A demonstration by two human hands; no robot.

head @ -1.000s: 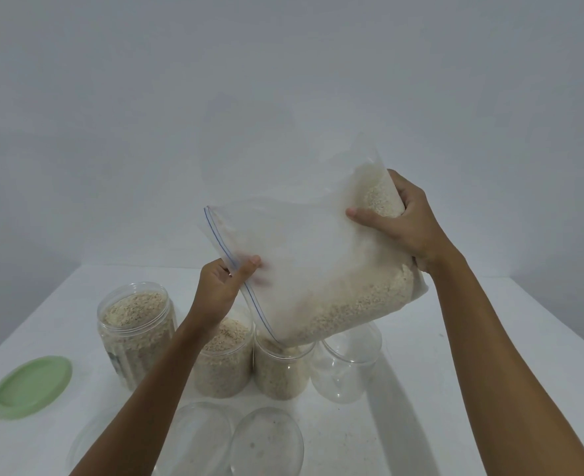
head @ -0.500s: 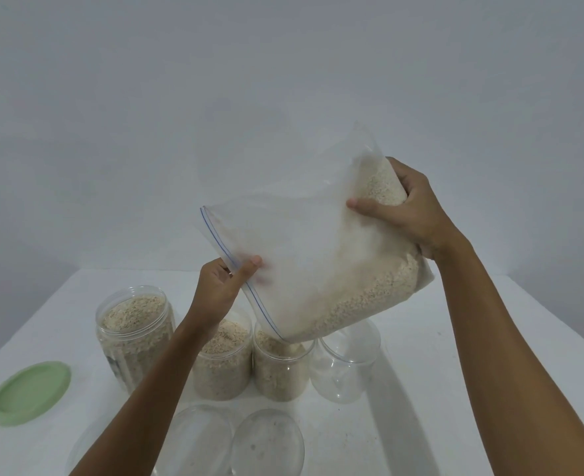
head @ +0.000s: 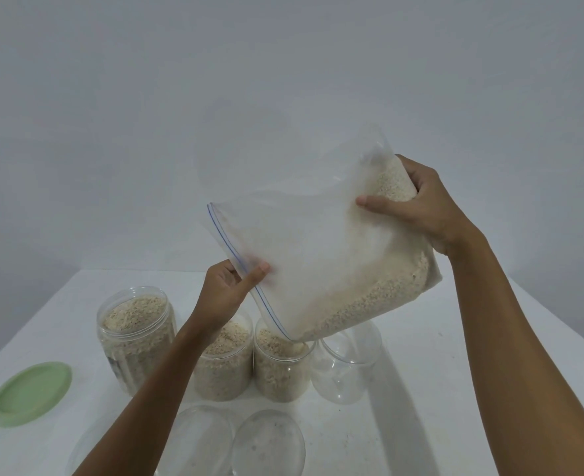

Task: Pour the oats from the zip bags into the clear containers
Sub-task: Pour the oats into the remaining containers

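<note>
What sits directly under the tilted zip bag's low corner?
The third container, nearly full of oats, stands under the zip bag; the corner hides part of its rim. The bag also covers the rear rim of the empty container beside it.

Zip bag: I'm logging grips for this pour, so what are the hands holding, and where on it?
Both hold the zip bag: left hand pinches the zipper edge, right hand grips the raised bottom corner.
</note>
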